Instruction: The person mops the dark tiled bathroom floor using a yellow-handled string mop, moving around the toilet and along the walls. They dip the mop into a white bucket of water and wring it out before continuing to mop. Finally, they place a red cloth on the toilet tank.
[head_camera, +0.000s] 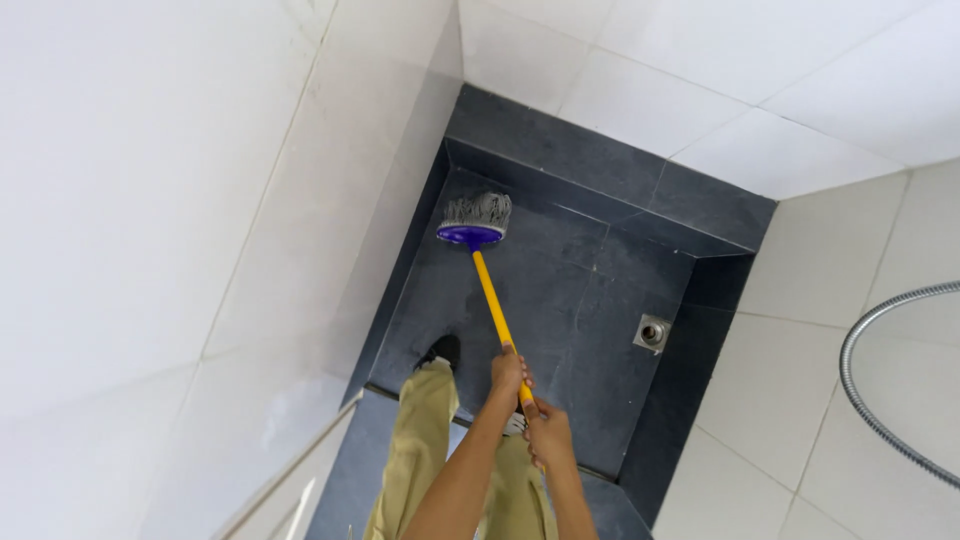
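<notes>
Both hands, left hand (507, 372) above right hand (549, 436), grip closed around the yellow mop handle (491, 296); mop head (476, 221) seemingly touching dark floor (570, 300).

Both forearms reach forward close together, the left hand (507, 372) fisted just ahead of the right hand (549, 437), which is fisted too, knuckles up, wrists nearly straight.
</notes>
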